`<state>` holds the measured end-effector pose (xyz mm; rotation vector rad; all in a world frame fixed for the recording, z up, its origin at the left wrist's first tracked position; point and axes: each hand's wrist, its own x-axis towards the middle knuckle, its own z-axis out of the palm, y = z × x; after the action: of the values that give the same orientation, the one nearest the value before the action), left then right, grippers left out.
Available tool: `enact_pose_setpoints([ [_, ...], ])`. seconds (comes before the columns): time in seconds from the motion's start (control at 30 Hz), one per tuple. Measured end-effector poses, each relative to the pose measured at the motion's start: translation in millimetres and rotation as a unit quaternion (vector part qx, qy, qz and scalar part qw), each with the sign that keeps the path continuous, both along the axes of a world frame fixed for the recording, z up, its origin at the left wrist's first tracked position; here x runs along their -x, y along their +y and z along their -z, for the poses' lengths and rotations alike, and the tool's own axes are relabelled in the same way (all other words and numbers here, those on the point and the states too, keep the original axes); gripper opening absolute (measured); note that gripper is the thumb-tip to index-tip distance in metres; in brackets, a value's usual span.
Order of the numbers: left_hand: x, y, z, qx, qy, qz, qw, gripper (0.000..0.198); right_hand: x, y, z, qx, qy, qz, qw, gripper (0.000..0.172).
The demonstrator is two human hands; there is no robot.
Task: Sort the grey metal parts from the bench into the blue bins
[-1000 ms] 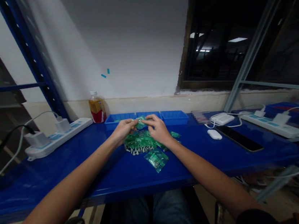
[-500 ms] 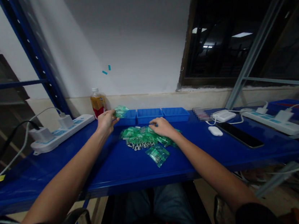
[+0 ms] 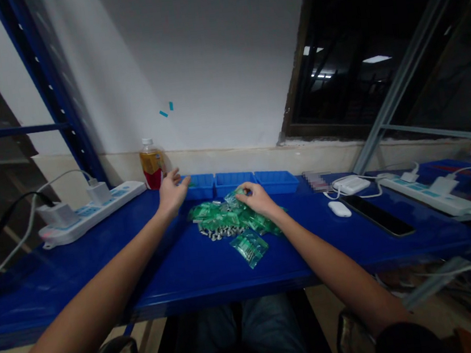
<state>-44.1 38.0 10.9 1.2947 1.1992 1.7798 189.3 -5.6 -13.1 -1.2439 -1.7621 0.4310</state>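
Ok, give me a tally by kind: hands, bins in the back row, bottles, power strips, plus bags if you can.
Hands: 2 (left hand, right hand)
Bins in the back row: 3
Bottle: 1
Power strips: 2
Total: 8
Bags left out: the heaped ones overlap too much to count.

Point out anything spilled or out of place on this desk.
Small metal pieces look loose at the near edge of the heaped green bags, odd beside the bag in front, whose contents are enclosed. Whether they spilled, I can't tell.
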Motion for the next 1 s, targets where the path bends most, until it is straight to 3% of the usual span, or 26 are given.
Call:
enact_pose_setpoints([
  [0.07, -10.3, -12.1, -1.1, -0.045, 0.143, -0.008, 0.989, 0.027, 0.1, -1.0, -3.1, -0.030, 0.075, -0.003, 0.997, 0.015],
  [0.13, -22.3, -24.4, -3.3, -0.012, 0.204, 0.060, 0.977, 0.034, 1.7, -5.3, -7.0, -0.081, 0.095, -0.009, 0.992, 0.016],
  [0.23, -38.2, -38.3, -6.0, 0.119, 0.186, 0.199, 0.955, 0.053, 7.4, -16.7, -13.2, -0.172, 0.022, -0.014, 0.985, 0.011],
  [0.3, -44.9, -43.8, -6.5, 0.174, 0.150, 0.259, 0.938, 0.045, 13.0, -25.5, -16.2, -0.211, -0.042, -0.017, 0.976, 0.006],
  [0.37, -48.1, -46.4, -5.8, 0.173, 0.088, 0.284, 0.939, 0.027, 18.9, -32.5, -17.6, -0.225, -0.082, -0.015, 0.971, 0.005],
  [0.4, -48.8, -46.6, -4.9, 0.156, 0.051, 0.283, 0.945, 0.022, 21.5, -34.7, -17.6, -0.226, -0.092, -0.010, 0.970, 0.006],
  [0.5, -48.4, -43.5, -0.6, 0.076, -0.017, 0.247, 0.966, 0.039, 26.8, -35.2, -15.4, -0.203, -0.084, 0.016, 0.975, 0.012],
  [0.63, -46.4, -38.4, 6.2, -0.042, 0.093, 0.201, 0.974, 0.037, 27.5, -26.3, -12.6, -0.054, 0.068, -0.009, 0.996, 0.019],
  [0.7, -45.8, -40.6, 7.8, -0.113, 0.208, 0.187, 0.953, 0.027, 27.4, -22.7, -12.5, 0.058, 0.187, -0.052, 0.979, 0.034],
  [0.8, -46.9, -49.9, 7.9, -0.215, 0.374, 0.178, 0.884, 0.026, 28.8, -20.1, -11.6, 0.147, 0.317, -0.091, 0.933, 0.047],
  [0.87, -49.4, -55.9, 7.4, -0.244, 0.425, 0.175, 0.854, 0.027, 29.8, -19.0, -9.4, 0.137, 0.343, -0.092, 0.925, 0.041],
  [0.9, -51.0, -57.8, 7.1, -0.237, 0.426, 0.170, 0.857, 0.025, 29.9, -18.5, -8.1, 0.119, 0.337, -0.081, 0.930, 0.036],
  [1.0, -54.8, -57.9, 5.7, -0.121, 0.343, 0.168, 0.916, 0.023, 28.0, -19.0, -6.1, 0.006, 0.230, -0.035, 0.973, 0.021],
])
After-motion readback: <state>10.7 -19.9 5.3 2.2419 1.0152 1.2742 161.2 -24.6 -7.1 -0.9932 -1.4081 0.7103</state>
